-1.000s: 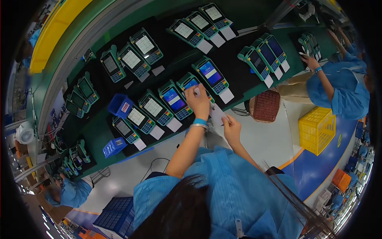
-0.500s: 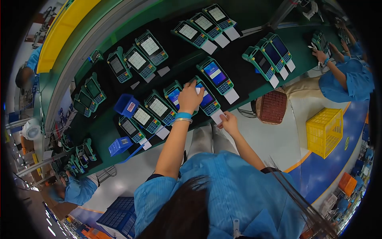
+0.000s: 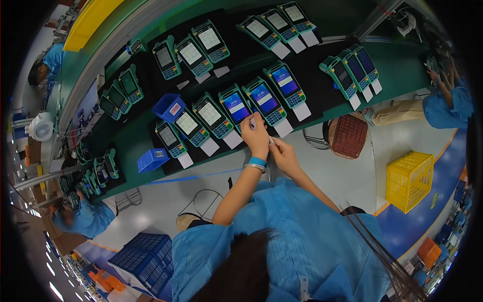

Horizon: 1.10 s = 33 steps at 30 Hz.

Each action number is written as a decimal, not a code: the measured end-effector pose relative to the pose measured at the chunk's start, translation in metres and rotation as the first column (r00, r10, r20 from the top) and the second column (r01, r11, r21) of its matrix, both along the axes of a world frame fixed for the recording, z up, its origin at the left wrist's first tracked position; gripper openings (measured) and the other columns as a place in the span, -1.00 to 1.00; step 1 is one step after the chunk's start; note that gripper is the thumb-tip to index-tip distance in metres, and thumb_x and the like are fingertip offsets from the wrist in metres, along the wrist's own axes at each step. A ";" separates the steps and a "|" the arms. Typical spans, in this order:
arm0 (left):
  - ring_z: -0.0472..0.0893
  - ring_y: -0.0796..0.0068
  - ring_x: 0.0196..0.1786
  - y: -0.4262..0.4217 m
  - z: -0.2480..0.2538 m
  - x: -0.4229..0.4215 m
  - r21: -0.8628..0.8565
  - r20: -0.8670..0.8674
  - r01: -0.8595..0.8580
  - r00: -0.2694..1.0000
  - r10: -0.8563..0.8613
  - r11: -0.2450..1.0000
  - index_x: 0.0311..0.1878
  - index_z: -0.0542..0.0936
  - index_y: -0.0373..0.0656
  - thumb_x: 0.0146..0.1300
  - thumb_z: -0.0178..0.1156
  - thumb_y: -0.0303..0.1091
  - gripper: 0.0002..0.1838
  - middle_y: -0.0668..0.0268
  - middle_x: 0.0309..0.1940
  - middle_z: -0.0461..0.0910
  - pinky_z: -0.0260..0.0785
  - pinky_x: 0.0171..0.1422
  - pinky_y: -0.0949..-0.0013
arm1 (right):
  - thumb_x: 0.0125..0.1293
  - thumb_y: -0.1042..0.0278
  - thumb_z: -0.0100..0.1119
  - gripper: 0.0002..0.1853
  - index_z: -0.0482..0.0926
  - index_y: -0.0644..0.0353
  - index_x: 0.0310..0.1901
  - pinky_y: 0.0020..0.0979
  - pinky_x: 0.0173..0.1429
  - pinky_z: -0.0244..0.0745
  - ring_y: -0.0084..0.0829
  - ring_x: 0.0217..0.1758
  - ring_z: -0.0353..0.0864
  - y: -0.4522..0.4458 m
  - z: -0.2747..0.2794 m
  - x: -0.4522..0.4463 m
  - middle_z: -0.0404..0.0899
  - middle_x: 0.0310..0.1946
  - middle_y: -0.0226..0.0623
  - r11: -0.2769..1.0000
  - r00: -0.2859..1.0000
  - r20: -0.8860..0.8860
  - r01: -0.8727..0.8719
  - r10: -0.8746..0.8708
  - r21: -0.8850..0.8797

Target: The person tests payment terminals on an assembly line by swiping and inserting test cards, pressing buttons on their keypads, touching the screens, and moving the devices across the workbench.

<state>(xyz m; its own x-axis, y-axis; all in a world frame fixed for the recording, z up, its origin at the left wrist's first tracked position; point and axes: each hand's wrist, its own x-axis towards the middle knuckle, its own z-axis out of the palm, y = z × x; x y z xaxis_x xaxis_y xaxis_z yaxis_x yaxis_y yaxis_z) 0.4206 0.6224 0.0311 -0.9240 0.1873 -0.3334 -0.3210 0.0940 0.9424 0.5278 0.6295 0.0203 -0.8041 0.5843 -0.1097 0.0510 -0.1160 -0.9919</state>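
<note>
My left hand (image 3: 255,137), with a blue band and a bracelet at the wrist, is closed around a small whitish thing whose kind I cannot make out. Just below it, my right hand (image 3: 285,155) is closed too, its fingertips meeting by the left palm; what they pinch is mostly hidden. Both hands are at the front edge of the bench. Right above them stand a payment terminal (image 3: 263,98) with a lit blue screen and a white card (image 3: 283,128) at its lower end, and another lit terminal (image 3: 234,104), partly covered by my left hand.
Several more terminals stand in rows on the black mat (image 3: 226,75). Two blue bins (image 3: 153,160) (image 3: 168,106) are at the left. A brown stool (image 3: 347,135), a yellow crate (image 3: 410,181) and a blue crate (image 3: 143,261) stand on the floor. Co-workers sit at both sides.
My left hand has drawn back from the terminal screens toward my body. My right hand has let go of the card at the terminal and come up against the left. The view has shifted.
</note>
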 end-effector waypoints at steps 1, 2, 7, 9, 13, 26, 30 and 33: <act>0.54 0.51 -0.41 -0.002 -0.003 0.001 0.010 -0.039 -0.046 0.998 0.047 0.999 -0.28 0.57 -0.34 0.28 0.18 -0.20 -0.69 0.24 -0.22 0.44 0.46 -0.43 0.46 | 0.36 0.40 0.02 -0.69 0.48 0.31 0.09 -0.52 -0.29 0.42 -0.66 -0.29 0.52 -0.003 0.005 0.001 0.63 -0.31 -0.26 0.998 0.995 0.090 0.044 -0.040 -0.041; 0.53 0.55 -0.45 -0.004 -0.006 -0.002 0.023 -0.078 -0.093 0.992 0.094 0.995 -0.30 0.56 -0.35 0.28 0.17 -0.20 -0.68 0.25 -0.21 0.43 0.48 -0.49 0.47 | 0.35 0.38 0.04 -0.73 0.54 0.32 0.00 -0.52 -0.33 0.43 -0.64 -0.37 0.55 -0.004 0.007 0.000 0.64 -0.40 -0.29 0.993 0.981 0.179 0.091 -0.076 -0.075; 0.54 0.15 -0.19 -0.019 -0.018 -0.078 -0.377 -0.545 -0.046 0.818 -0.182 0.925 -0.08 0.58 -0.20 0.22 0.19 -0.18 -0.69 0.14 -0.11 0.47 0.45 -0.10 0.18 | 0.34 0.35 0.07 -0.75 0.54 0.40 -0.11 -0.51 -0.43 0.47 -0.47 -0.50 0.64 -0.015 -0.052 0.007 0.63 -0.47 -0.21 0.960 0.931 0.234 0.267 -0.280 0.088; 0.58 0.05 -0.14 -0.029 -0.002 -0.119 -0.650 -0.435 0.153 0.729 -0.529 0.745 0.08 0.54 -0.11 0.22 0.13 -0.08 -0.57 0.18 -0.01 0.49 0.45 -0.06 0.12 | 0.36 0.36 0.03 -0.69 0.45 0.47 -0.02 -0.50 -0.47 0.53 -0.40 -0.49 0.67 -0.017 -0.074 0.016 0.60 -0.48 -0.12 0.842 0.891 0.379 0.393 -0.250 -0.369; 0.63 0.04 -0.22 -0.045 -0.009 -0.159 -0.824 -0.317 0.295 0.469 -0.825 0.484 0.15 0.51 -0.06 0.19 0.11 -0.06 -0.51 0.12 0.11 0.47 0.52 -0.17 0.12 | 0.41 0.35 -0.06 -0.71 0.41 0.45 -0.04 -0.47 -0.44 0.57 -0.34 -0.47 0.67 -0.035 -0.075 -0.007 0.60 -0.45 -0.08 0.847 0.877 0.418 0.399 -0.240 -0.352; 0.63 0.01 -0.22 -0.048 -0.005 -0.164 -0.798 -0.236 0.435 0.411 -0.881 0.417 0.19 0.45 -0.17 0.13 0.14 -0.09 -0.43 0.06 0.09 0.45 0.54 -0.20 0.15 | 0.36 0.36 0.02 -0.74 0.41 0.46 -0.13 -0.34 -0.46 0.60 -0.23 -0.52 0.67 -0.040 -0.077 -0.062 0.61 -0.45 0.00 0.880 0.802 0.548 0.417 -0.237 -0.229; 0.62 -0.06 -0.18 -0.064 0.012 -0.181 -0.723 -0.212 0.543 0.416 -0.884 0.428 0.22 0.44 -0.03 0.12 0.18 -0.10 -0.43 -0.07 0.22 0.31 0.52 -0.12 0.11 | 0.28 0.19 0.08 -0.67 0.47 0.39 -0.21 -0.11 -0.30 0.54 0.02 -0.44 0.63 0.000 -0.056 -0.058 0.59 -0.49 0.11 0.892 0.508 0.852 -0.316 -0.129 0.323; 0.60 0.04 -0.18 -0.130 0.047 -0.181 -0.528 -0.216 0.668 0.490 -0.844 0.524 -0.05 0.57 -0.08 0.09 0.20 -0.13 -0.63 0.05 0.06 0.44 0.46 -0.06 0.14 | 0.24 0.19 0.12 -0.69 0.51 0.28 -0.14 -0.10 -0.24 0.51 0.02 -0.30 0.61 -0.008 0.027 -0.129 0.60 -0.40 0.05 0.755 0.607 0.748 -0.350 -0.269 0.555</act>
